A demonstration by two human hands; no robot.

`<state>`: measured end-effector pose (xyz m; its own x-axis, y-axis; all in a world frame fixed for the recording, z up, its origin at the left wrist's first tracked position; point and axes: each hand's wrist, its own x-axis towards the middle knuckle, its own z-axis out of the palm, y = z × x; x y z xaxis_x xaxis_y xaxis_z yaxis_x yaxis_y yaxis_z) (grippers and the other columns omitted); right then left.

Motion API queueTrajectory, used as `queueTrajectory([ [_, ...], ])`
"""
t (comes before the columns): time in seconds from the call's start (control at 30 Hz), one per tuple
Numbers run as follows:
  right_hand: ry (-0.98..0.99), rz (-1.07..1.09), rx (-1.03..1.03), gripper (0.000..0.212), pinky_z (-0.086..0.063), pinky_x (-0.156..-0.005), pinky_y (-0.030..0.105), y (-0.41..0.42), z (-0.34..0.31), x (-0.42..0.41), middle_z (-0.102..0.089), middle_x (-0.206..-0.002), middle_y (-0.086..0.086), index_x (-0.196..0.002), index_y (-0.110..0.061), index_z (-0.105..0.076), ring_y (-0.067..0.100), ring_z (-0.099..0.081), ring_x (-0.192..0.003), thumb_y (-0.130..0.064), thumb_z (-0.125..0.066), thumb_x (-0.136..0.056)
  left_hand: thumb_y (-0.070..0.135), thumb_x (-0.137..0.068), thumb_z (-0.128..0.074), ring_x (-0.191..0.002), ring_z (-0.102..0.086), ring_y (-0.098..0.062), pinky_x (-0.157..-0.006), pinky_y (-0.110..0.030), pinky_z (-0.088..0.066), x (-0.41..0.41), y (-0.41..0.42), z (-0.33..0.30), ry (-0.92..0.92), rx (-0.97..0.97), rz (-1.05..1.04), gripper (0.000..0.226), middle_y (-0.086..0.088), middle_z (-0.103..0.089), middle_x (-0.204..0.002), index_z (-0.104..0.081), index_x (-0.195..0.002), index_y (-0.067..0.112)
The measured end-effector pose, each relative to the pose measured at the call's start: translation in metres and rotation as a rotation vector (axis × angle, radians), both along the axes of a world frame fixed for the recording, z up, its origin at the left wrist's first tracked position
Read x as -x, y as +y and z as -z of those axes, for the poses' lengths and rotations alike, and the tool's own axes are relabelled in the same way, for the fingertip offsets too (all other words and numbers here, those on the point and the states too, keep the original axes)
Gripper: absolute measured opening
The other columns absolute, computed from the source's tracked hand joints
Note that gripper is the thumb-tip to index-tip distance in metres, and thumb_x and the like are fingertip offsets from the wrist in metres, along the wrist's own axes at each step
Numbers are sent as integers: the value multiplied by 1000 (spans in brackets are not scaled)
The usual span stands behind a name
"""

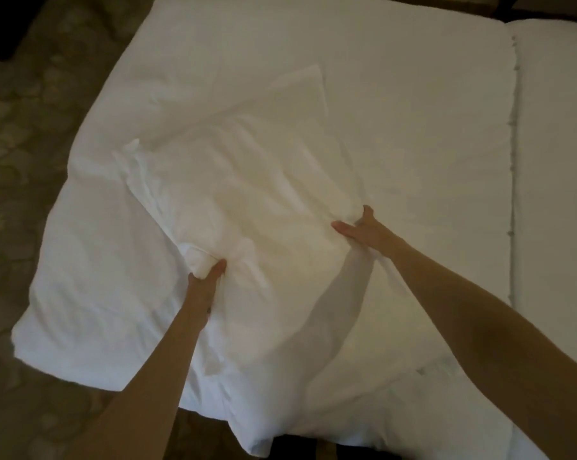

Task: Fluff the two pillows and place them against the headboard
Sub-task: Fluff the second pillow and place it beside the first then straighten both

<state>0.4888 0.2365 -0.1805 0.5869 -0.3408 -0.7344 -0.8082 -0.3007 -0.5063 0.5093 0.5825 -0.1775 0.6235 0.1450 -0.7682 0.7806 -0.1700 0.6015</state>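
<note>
**Head view: both hands clamped on one pillow**

Head view shows a soft, crumpled white fabric pillow [247,200] lying slantwise on a white quilted bed cover [413,94], with both hands gripping its near end. The left hand [204,283] has its fingers [218,265] clenched into a bunched corner of the case, thumb side up. The right hand [363,227] pinches the opposite edge, its thumb [341,228] laid flat on top and the remaining digits tucked under the fabric. Beyond both sets of fingertips the pillow stretches away, and a flatter white rectangular pillow [300,91] peeks out past its far end. A second white mattress [559,161] lies well right of the right hand, across a seam. No headboard is clearly visible, so the pillow is judged not yet placed.

The risk: both grips seem to hold mostly loose case rather than filling. A hard shake could slide the stuffing to one end, or pull cloth free of the pinching right hand.
</note>
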Motion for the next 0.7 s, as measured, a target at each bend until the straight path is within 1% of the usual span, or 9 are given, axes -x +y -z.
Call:
queueTrajectory([
  [0.07,-4,28,-40,112,-35,-108,42,4,8,-4,-38,-147,13,-147,-10,-13,33,-41,-132,-57,-75,-67,47,-74,-73,-114,-56,-31,-99,-45,-46,-3,1,3,-16,-23,4,78,-12,-57,-131,-44,-137,11],
  [0.17,-29,39,-55,102,-40,-106,46,12,13,-1,-51,-138,11,-139,-9,-37,31,-49,-125,-58,-79,-60,56,-73,-71,-121,-50,-32,-103,-46,-42,1,-2,6,-16,-81,-5,98,-10,-48,-138,-24,-147,11],
  [0.2,-67,56,-60,96,-41,-105,45,13,13,2,-55,-134,11,-135,-10,-43,30,-52,-122,-57,-80,-59,57,-73,-70,-124,-48,-32,-106,-48,-40,2,-5,5,-19,-88,-8,101,-10,-46,-140,-20,-148,12],
  [0.23,-112,85,-51,89,-42,-104,44,16,12,4,-59,-131,9,-132,-12,-48,29,-54,-120,-54,-81,-60,55,-72,-71,-125,-48,-32,-107,-48,-39,3,-6,3,-37,-78,-16,100,-9,-47,-141,-22,-148,12],
  [0.3,-203,130,17,74,-45,-99,40,24,5,10,-62,-126,8,-127,-14,-54,28,-57,-116,-47,-80,-65,46,-70,-77,-121,-53,-29,-106,-46,-41,3,-9,-5,-102,-20,-41,91,-10,-53,-137,-35,-143,11],
  [0.37,-299,138,96,58,-47,-88,35,33,-8,17,-66,-120,10,-119,-14,-59,29,-61,-108,-39,-77,-70,31,-70,-80,-118,-57,-26,-104,-44,-43,4,-10,-17,-165,32,-61,77,-8,-58,-131,-45,-136,13],
  [0.47,-441,159,155,40,-50,-80,37,33,-38,28,-71,-107,11,-106,-13,-66,29,-65,-97,-28,-76,-70,19,-74,-77,-108,-62,-25,-89,-38,-50,6,-10,-42,-200,126,-66,58,-5,-66,-119,-54,-127,19],
  [0.57,-502,227,161,38,-54,-83,43,24,-76,38,-72,-103,9,-105,-11,-69,27,-67,-95,-22,-77,-69,19,-75,-75,-100,-64,-25,-76,-34,-51,-1,-10,-72,-193,178,-37,50,-5,-69,-110,-59,-122,18],
  [0.7,-613,329,180,31,-54,-78,40,13,-132,52,-69,-91,0,-96,-14,-69,21,-65,-85,-14,-77,-66,19,-74,-75,-88,-64,-22,-71,-33,-52,-21,-26,-118,-225,208,6,43,-2,-69,-98,-61,-115,19],
])
